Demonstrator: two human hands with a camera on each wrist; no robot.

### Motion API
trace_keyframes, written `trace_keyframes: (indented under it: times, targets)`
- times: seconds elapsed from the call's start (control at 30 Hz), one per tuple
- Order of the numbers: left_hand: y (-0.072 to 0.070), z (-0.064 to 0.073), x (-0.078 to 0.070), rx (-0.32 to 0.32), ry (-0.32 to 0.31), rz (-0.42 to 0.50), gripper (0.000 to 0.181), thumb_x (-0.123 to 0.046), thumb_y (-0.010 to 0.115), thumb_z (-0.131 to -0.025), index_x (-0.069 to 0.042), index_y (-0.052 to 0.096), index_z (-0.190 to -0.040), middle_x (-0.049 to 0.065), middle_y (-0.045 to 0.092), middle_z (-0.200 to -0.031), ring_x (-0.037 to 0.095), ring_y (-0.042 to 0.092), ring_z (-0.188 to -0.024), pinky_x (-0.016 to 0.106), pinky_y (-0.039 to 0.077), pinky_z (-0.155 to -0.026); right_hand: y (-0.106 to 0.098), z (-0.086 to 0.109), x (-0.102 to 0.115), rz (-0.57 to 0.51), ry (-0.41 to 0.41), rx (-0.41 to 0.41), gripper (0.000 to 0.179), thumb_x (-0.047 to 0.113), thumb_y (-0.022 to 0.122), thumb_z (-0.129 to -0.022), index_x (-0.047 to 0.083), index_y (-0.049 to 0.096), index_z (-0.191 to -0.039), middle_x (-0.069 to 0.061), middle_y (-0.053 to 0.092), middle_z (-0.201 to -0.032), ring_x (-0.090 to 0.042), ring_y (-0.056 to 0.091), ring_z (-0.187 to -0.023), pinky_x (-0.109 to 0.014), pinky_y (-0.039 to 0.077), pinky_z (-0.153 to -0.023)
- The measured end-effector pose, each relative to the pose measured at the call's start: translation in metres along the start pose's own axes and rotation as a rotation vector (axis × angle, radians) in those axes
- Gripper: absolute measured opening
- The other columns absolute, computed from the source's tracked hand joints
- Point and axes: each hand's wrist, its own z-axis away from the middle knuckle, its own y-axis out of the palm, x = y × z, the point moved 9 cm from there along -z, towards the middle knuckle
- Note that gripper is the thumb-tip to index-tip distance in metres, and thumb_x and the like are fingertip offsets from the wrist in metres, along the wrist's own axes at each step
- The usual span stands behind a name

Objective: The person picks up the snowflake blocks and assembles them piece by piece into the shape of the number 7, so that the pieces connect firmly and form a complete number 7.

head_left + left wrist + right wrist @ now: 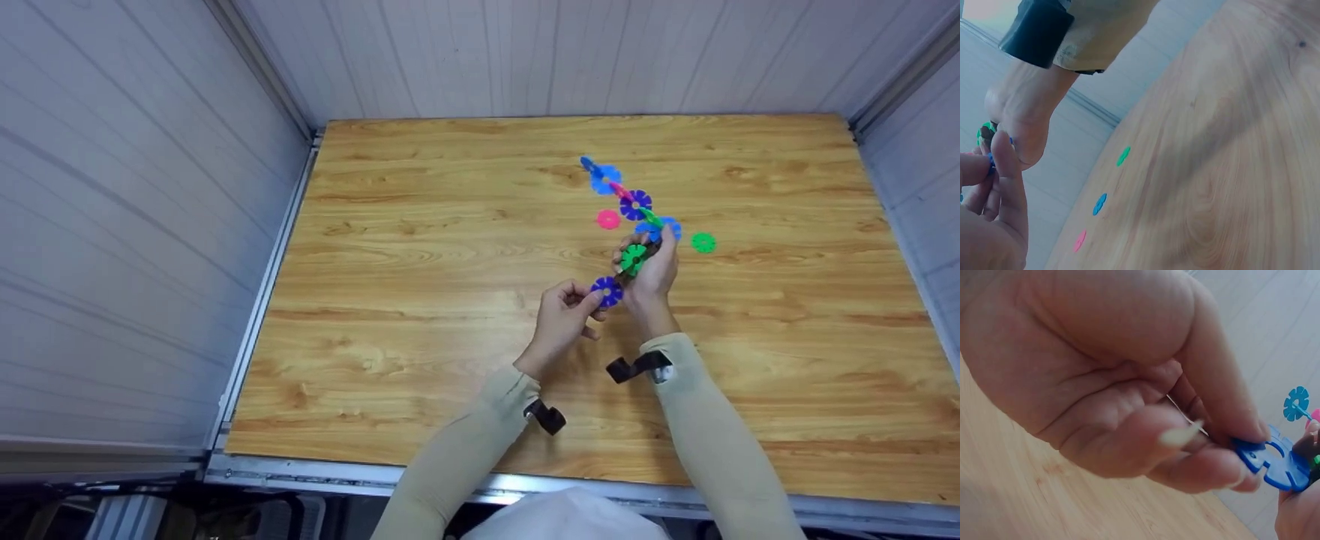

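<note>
My left hand (566,315) pinches a dark blue notched plastic disc (607,291) between thumb and fingers. Beside it, my right hand (654,274) grips a chain of slotted discs, with a green disc (634,259) at its palm. Past the fingers the chain runs up and left through a purple-blue disc (636,205), a pink one and a light blue disc (606,180). The right wrist view shows a close hand pinching a blue disc (1278,464), another hand at the right edge. How the chain's near end joins is hidden by fingers.
On the wooden table (420,337) lie a loose pink disc (608,219) and a green disc (703,242); a blue disc (1099,204) lies between them in the left wrist view. White panel walls (487,60) stand behind and at both sides.
</note>
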Motion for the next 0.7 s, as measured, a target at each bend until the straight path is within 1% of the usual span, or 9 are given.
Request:
trace_keyframes:
  times: [0.1, 0.2, 0.3, 0.4, 0.47, 0.6, 0.7]
  targets:
    - [-0.001, 0.0007, 0.0001, -0.026, 0.008, 0.015, 0.01, 0.004, 0.063, -0.094, 0.007, 0.058, -0.086, 0.012, 0.066, -0.072, 0.015, 0.064, -0.059, 0.026, 0.052, -0.043, 0.0026, 0.0008, -0.0012, 0.023, -0.007, 0.034, 0.046, 0.039, 0.029, -0.108, 0.011, 0.045, -0.075, -0.007, 0.055, -0.064, -0.017, 0.05, -0.046, -0.023, 0.038, -0.037]
    - [-0.002, 0.0017, -0.0001, -0.051, 0.014, 0.017, 0.011, 0.006, 0.063, -0.093, 0.006, 0.057, -0.084, 0.01, 0.065, -0.07, 0.016, 0.063, -0.058, 0.025, 0.051, -0.043, 0.0042, 0.0015, -0.004, 0.037, 0.011, 0.067, 0.046, 0.04, 0.027, -0.109, 0.011, 0.043, -0.076, -0.005, 0.055, -0.063, -0.015, 0.049, -0.045, -0.022, 0.037, -0.037]
    - [-0.0004, 0.0019, -0.0003, -0.062, 0.029, 0.038, 0.013, 0.009, 0.063, -0.092, 0.005, 0.056, -0.082, 0.012, 0.064, -0.069, 0.018, 0.062, -0.057, 0.025, 0.052, -0.044, 0.0053, 0.0015, -0.0059, 0.045, 0.017, 0.093, 0.045, 0.04, 0.026, -0.109, 0.011, 0.041, -0.077, -0.004, 0.054, -0.061, -0.013, 0.047, -0.045, -0.021, 0.037, -0.037]
    - [0.0006, 0.0014, 0.0001, -0.082, 0.045, 0.074, 0.015, 0.011, 0.062, -0.091, 0.005, 0.055, -0.08, 0.013, 0.062, -0.068, 0.018, 0.06, -0.055, 0.026, 0.052, -0.044, 0.0061, 0.0013, -0.0073, 0.052, 0.001, 0.103, 0.043, 0.039, 0.024, -0.109, 0.011, 0.038, -0.079, -0.004, 0.053, -0.061, -0.013, 0.048, -0.045, -0.021, 0.038, -0.037]
    - [0.0004, 0.0005, 0.0013, -0.103, 0.055, 0.09, 0.015, 0.013, 0.062, -0.091, 0.005, 0.055, -0.08, 0.014, 0.061, -0.067, 0.018, 0.059, -0.053, 0.026, 0.053, -0.045, 0.0062, 0.0012, -0.0083, 0.036, -0.007, 0.111, 0.043, 0.038, 0.022, -0.109, 0.01, 0.037, -0.08, -0.004, 0.053, -0.062, -0.014, 0.048, -0.046, -0.022, 0.039, -0.038]
    - [0.0013, -0.0014, 0.0047, -0.116, 0.051, 0.075, 0.017, 0.013, 0.062, -0.09, 0.005, 0.054, -0.079, 0.014, 0.059, -0.065, 0.018, 0.058, -0.051, 0.028, 0.054, -0.047, 0.0024, 0.0014, -0.0087, -0.002, -0.023, 0.103, 0.042, 0.037, 0.021, -0.109, 0.011, 0.037, -0.08, -0.005, 0.051, -0.062, -0.015, 0.045, -0.047, -0.024, 0.039, -0.039]
    - [0.0042, -0.0029, 0.0074, -0.103, 0.045, 0.058, 0.015, 0.013, 0.062, -0.09, 0.006, 0.054, -0.08, 0.013, 0.06, -0.065, 0.016, 0.059, -0.05, 0.029, 0.055, -0.049, -0.0021, 0.0009, -0.0076, -0.006, -0.041, 0.09, 0.042, 0.038, 0.022, -0.109, 0.011, 0.037, -0.08, -0.005, 0.051, -0.062, -0.015, 0.044, -0.047, -0.024, 0.038, -0.039]
